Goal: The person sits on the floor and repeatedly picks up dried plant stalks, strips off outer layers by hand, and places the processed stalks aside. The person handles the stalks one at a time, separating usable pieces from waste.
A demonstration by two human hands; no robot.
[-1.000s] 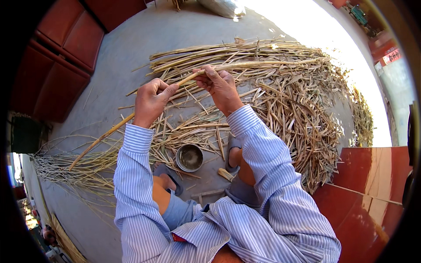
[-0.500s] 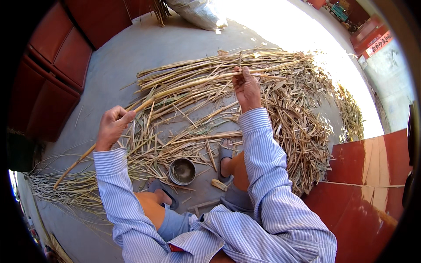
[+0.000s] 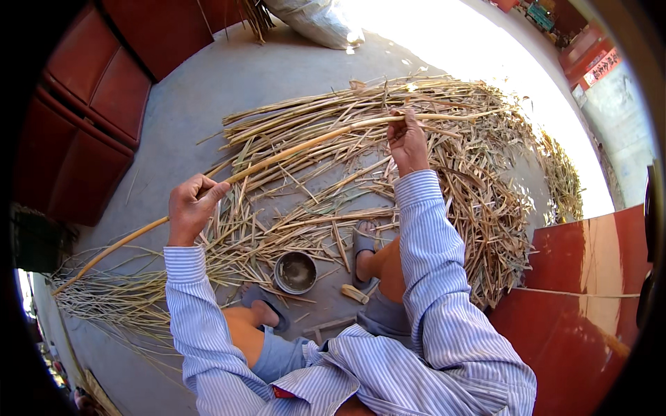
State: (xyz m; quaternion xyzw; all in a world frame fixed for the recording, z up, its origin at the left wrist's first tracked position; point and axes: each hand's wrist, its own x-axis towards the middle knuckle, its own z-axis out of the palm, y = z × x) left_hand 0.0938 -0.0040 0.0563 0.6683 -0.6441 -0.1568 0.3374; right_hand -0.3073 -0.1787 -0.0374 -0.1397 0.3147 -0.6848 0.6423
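A long, pale yellow reed stalk (image 3: 295,150) runs slantwise across the view, held up in front of me by both hands. My left hand (image 3: 192,208) is closed around its thicker stretch, and the butt end curves down to the lower left. Farther along, my right hand (image 3: 408,142) pinches the stalk between thumb and fingers. The thin end points right, over a bundle of cut stalks (image 3: 305,114) lying on the floor. Beneath that hand spreads a heap of dry peeled leaves and husks (image 3: 479,180).
A round bowl (image 3: 295,272) with dark contents stands between my slippered feet, near a short pale block (image 3: 354,294). Thin stems (image 3: 121,298) fan out at lower left. Red cabinets (image 3: 83,125) stand left, a red panel (image 3: 569,277) right, and a pale sack (image 3: 316,24) at the back.
The leaves hanging near my right hand no longer show on the stalk. Both hands appear slightly farther right as the whole view has shifted. The stalk's butt end reaches farther to the left.
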